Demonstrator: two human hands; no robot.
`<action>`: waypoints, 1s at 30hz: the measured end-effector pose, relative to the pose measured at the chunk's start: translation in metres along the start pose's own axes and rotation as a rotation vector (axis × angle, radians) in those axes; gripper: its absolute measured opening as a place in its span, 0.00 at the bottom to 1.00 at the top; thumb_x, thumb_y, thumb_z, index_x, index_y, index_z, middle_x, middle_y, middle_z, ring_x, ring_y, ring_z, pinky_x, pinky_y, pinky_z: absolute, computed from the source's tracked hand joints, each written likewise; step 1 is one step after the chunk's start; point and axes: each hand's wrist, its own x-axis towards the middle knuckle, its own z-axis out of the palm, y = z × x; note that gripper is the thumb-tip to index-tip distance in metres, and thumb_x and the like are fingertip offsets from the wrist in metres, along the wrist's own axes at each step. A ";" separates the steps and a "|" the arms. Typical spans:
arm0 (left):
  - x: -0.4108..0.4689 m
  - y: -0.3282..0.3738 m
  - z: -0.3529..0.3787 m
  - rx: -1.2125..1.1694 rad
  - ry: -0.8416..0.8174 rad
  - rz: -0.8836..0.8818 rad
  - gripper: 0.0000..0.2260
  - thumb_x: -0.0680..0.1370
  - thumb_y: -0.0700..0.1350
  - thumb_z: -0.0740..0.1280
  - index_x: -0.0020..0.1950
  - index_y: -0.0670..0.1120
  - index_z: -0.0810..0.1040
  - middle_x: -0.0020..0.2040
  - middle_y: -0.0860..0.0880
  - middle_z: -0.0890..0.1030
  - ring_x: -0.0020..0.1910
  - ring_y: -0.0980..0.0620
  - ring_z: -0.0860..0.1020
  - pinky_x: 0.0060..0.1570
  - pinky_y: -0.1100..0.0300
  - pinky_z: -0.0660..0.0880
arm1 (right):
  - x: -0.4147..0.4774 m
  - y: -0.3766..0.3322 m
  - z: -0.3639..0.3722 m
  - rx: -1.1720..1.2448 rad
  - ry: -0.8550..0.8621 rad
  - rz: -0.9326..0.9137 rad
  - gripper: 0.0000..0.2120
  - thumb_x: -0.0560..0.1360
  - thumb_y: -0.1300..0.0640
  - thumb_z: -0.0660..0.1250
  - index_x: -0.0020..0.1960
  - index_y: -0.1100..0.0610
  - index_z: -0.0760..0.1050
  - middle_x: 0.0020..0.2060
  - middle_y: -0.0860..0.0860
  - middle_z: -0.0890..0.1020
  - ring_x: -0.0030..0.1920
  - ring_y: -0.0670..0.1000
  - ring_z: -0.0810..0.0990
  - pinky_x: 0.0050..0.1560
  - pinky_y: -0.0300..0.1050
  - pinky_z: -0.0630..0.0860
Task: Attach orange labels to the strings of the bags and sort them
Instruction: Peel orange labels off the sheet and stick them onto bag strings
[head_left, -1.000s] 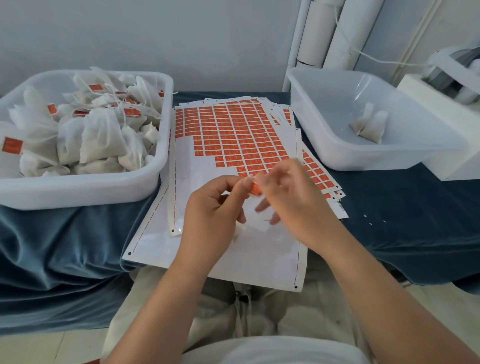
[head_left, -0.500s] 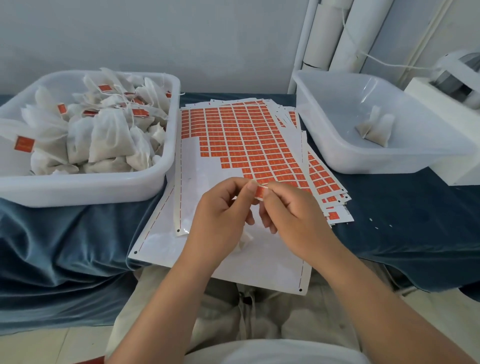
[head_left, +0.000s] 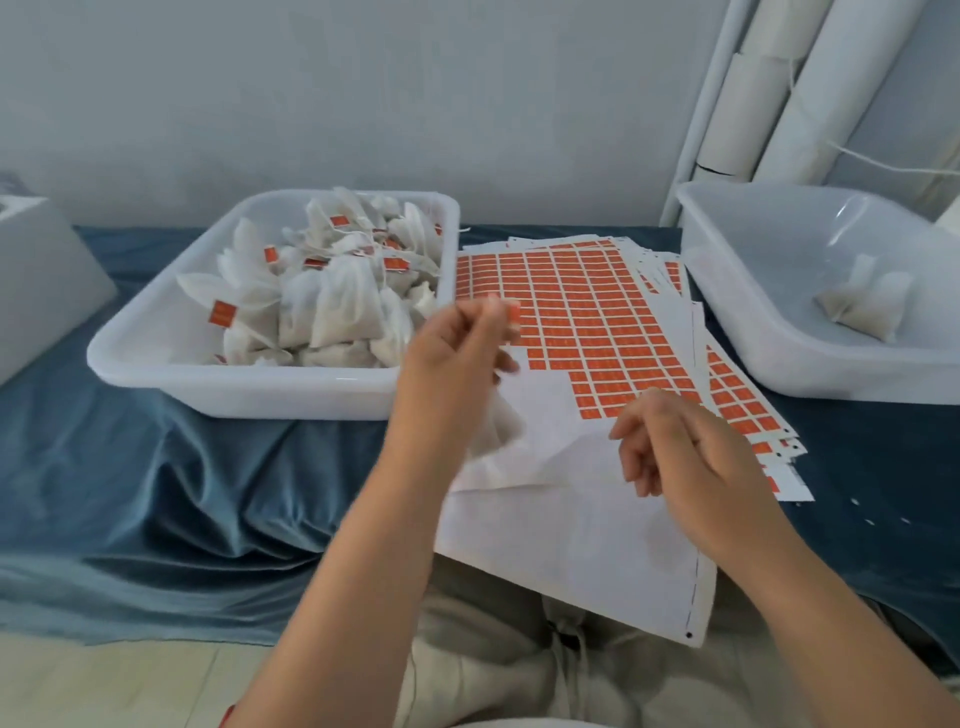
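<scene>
Fingers of the left hand (head_left: 457, 343) pinch an orange label (head_left: 513, 315) at centre frame, and its bag (head_left: 501, 427) dangles blurred below, seemingly bound for the bin (head_left: 234, 387) of labelled bags at left. At lower right, the right hand (head_left: 691, 452) hangs loosely curled and empty over the label sheet (head_left: 571, 545).

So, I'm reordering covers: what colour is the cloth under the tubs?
The cloth is dark blue, seen best in the head view.
</scene>
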 end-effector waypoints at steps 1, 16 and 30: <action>0.017 0.010 -0.006 -0.032 0.063 -0.017 0.12 0.81 0.52 0.68 0.38 0.54 0.82 0.35 0.55 0.82 0.31 0.58 0.76 0.35 0.62 0.75 | 0.000 -0.001 -0.001 0.009 0.005 0.000 0.20 0.84 0.39 0.52 0.44 0.44 0.78 0.34 0.50 0.82 0.35 0.50 0.82 0.37 0.35 0.78; 0.204 0.110 -0.071 0.631 -0.026 0.429 0.10 0.85 0.50 0.63 0.45 0.52 0.76 0.44 0.54 0.85 0.38 0.58 0.77 0.40 0.62 0.73 | 0.000 0.009 -0.002 -0.009 -0.105 0.007 0.23 0.82 0.34 0.50 0.44 0.42 0.79 0.35 0.48 0.83 0.37 0.50 0.84 0.41 0.34 0.79; 0.139 0.077 -0.076 0.619 -0.062 0.328 0.14 0.82 0.56 0.63 0.47 0.54 0.86 0.44 0.55 0.89 0.46 0.54 0.87 0.58 0.39 0.82 | 0.006 0.015 -0.016 -0.223 -0.116 -0.062 0.18 0.81 0.34 0.57 0.44 0.43 0.77 0.37 0.41 0.83 0.42 0.45 0.84 0.43 0.35 0.78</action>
